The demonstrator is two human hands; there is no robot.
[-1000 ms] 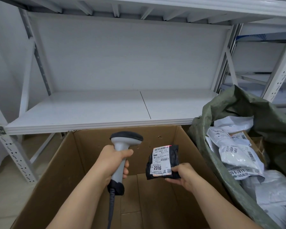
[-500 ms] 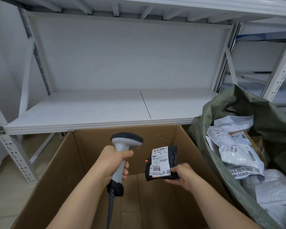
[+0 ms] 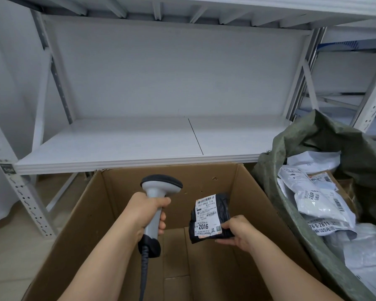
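Head view, and here is a parcel-scanning job mid-step. The left hand [image 3: 147, 213] is wrapped firmly round the handle of a grey handheld barcode scanner with a black-topped head [image 3: 161, 184]. Its fingers curl round the front, and its cord drops away towards the near edge. The scanner head faces away from the camera, towards the far wall of the box, just left of the parcel.

On the right, the right hand [image 3: 239, 233] pinches the near right corner of a small black plastic-wrapped parcel [image 3: 223, 208], thumb on top and fingers underneath. The parcel is held up in the air over the big open brown cardboard box [image 3: 204, 177], tilted so its white shipping label [image 3: 206, 222] faces the camera. "2016" is plain to read on it. Scanner and parcel sit close together but apart, not touching.

I see no scan light on the label, so I can't tell whether the read has landed or has yet to come.

How far along is it? Early, by my reckoning. This one parcel is up and presented. What remains is a confirmed scan and, I'd guess, a drop into the box below.

Over on the right, the open green woven sack [image 3: 326, 137] holds a heap of white mailer bags [image 3: 313, 200] with labels of their own. All of them seem to be waiting their turn. Beyond the box stands the white metal shelf [image 3: 117, 140].
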